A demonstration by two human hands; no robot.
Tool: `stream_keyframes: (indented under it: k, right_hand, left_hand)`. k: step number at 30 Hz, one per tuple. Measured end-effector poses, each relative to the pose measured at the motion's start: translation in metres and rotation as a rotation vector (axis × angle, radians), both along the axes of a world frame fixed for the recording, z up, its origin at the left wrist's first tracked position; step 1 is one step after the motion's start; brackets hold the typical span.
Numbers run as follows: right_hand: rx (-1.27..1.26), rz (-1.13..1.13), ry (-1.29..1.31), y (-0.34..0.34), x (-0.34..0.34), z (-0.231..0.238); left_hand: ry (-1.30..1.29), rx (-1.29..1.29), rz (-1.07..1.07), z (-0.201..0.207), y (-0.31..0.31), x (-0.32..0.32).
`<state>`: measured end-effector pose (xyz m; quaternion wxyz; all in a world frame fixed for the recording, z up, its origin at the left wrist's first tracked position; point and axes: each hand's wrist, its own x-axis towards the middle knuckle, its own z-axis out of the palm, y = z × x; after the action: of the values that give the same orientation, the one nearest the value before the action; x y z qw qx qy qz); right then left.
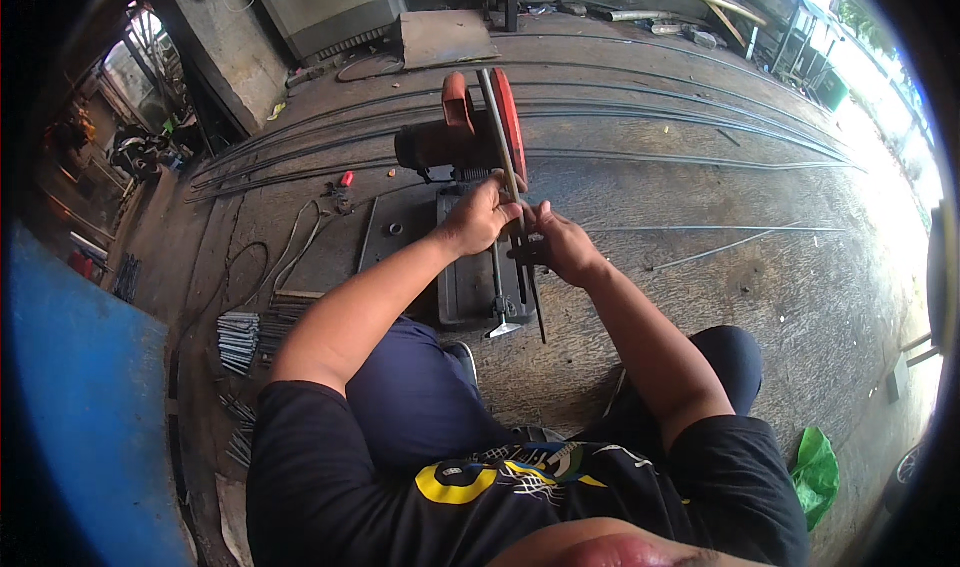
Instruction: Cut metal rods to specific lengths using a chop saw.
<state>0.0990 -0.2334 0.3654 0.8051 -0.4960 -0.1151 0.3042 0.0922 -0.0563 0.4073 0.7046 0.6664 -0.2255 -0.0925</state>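
Note:
In front of me stands a chop saw with a red guard (508, 117), a dark motor (425, 145) and a grey base (465, 292). A thin metal rod (500, 127) rises in front of the guard, and a darker length runs down past the base; my hands hide whether the two are one piece. My left hand (480, 219) has its fingers closed round the rod above the base. Just to the right, my right hand (568, 249) is closed on the rod slightly lower, its fingertips partly hidden. A clamp screw handle (503, 329) sticks out at the base's near end.
Long thin rods (680, 112) lie across the floor behind the saw. Short cut rods (238, 342) are piled at left, near a cable (265, 257) and a blue panel (80, 397). A green bag (816, 477) lies at lower right. A cardboard sheet (445, 39) is at the back.

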Motion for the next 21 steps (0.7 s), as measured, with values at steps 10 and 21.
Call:
stream_keyframes:
  k: [10,21]
  right_hand:
    - [-0.378,-0.339,-0.377,-0.002,-0.021,0.021]
    - [-0.319,-0.452,-0.079,-0.026,0.040,-0.070]
  left_hand:
    - [-0.167,0.167,0.060,0.006,-0.016,0.020]
    - [-0.853,0.588,1.100,0.074,0.012,0.131]
